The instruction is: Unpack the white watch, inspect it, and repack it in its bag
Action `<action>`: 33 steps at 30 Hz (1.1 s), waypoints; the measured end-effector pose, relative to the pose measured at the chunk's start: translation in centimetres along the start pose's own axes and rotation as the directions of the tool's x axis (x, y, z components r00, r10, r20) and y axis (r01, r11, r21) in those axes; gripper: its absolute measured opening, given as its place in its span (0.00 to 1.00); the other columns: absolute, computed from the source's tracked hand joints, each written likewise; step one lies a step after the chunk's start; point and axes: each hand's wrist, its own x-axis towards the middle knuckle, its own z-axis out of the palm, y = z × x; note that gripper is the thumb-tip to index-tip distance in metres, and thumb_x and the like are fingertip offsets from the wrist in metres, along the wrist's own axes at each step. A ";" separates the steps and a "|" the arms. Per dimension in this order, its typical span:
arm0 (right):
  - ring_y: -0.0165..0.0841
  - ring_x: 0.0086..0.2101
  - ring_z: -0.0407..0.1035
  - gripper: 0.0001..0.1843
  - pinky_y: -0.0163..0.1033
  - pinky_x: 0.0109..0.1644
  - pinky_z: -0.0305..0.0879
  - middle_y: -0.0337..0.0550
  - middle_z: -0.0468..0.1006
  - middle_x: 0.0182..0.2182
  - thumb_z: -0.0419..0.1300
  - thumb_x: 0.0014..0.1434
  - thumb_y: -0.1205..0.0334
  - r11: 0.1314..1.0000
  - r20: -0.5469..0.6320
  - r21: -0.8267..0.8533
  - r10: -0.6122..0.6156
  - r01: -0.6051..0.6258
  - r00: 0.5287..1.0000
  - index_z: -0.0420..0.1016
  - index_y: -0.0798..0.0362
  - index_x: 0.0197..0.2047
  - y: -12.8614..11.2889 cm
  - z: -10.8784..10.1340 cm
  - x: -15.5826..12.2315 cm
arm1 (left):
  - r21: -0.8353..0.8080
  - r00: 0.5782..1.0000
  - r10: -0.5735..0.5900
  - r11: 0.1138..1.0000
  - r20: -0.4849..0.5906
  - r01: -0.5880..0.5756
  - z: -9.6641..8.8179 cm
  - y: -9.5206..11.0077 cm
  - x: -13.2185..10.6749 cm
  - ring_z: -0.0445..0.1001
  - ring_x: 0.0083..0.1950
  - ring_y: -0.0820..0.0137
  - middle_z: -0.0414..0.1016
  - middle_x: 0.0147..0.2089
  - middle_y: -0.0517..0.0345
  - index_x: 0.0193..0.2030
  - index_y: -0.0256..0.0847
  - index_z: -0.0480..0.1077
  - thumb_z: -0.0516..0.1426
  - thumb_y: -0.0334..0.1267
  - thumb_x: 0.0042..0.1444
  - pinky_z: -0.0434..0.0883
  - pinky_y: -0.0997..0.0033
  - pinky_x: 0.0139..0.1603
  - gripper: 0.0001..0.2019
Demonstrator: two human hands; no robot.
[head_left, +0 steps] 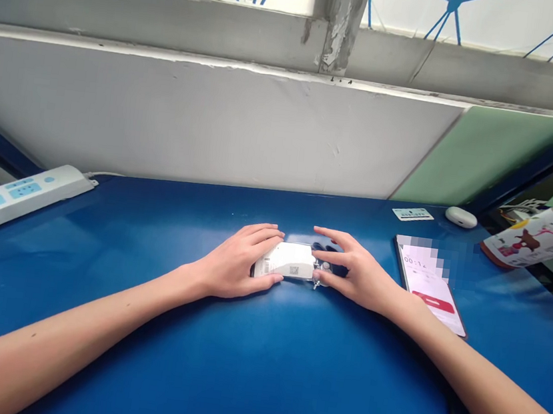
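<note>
A small white box (290,260) with printed text and a square code lies at the middle of the blue table. Around its left end my left hand (238,261) is closed, with fingers over the far side and thumb along the near edge. My right hand (360,271) is at the other end: its thumb and one finger touch the box's right edge, while another finger is lifted and stretched out. Between the right fingers a dark piece with small shiny metal parts (325,267) shows beside the box; its kind is partly hidden.
A phone (435,290) with a lit screen lies right of my right hand. Behind it are a card (412,214) and a white earbud case (461,217). A bottle (537,239) leans at the right edge. A white power strip (20,196) lies far left. A wall closes the back.
</note>
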 end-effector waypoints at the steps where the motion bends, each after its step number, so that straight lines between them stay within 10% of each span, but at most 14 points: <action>1: 0.49 0.61 0.65 0.15 0.57 0.61 0.69 0.55 0.69 0.64 0.63 0.62 0.57 0.999 -0.006 0.025 0.020 -0.020 1.000 0.81 0.50 0.51 -0.1 0.1 0.0 | 0.000 1.000 0.005 1.000 -0.005 -0.005 0.0 0.0 0.0 0.64 0.68 0.48 0.70 0.63 0.37 0.64 0.33 0.65 0.60 0.45 0.61 0.66 0.45 0.66 0.27; 19: 0.49 0.59 0.68 0.12 0.57 0.61 0.69 0.55 0.72 0.62 0.59 0.66 0.61 0.958 0.026 -0.231 -0.170 0.171 0.985 0.79 0.55 0.50 0.5 -0.9 0.4 | 0.047 0.996 0.026 0.999 -0.089 -0.022 0.2 0.2 0.1 0.69 0.63 0.49 0.74 0.57 0.37 0.58 0.32 0.68 0.60 0.46 0.58 0.70 0.48 0.62 0.26; 33: 0.48 0.60 0.68 0.21 0.54 0.60 0.69 0.51 0.69 0.64 0.61 0.63 0.52 0.991 0.125 -0.131 -0.006 0.023 0.992 0.75 0.47 0.58 0.6 -2.9 -0.1 | 0.026 0.997 -0.003 1.000 -0.075 0.005 0.2 0.3 0.2 0.69 0.62 0.47 0.74 0.57 0.38 0.56 0.33 0.68 0.60 0.43 0.53 0.68 0.45 0.62 0.25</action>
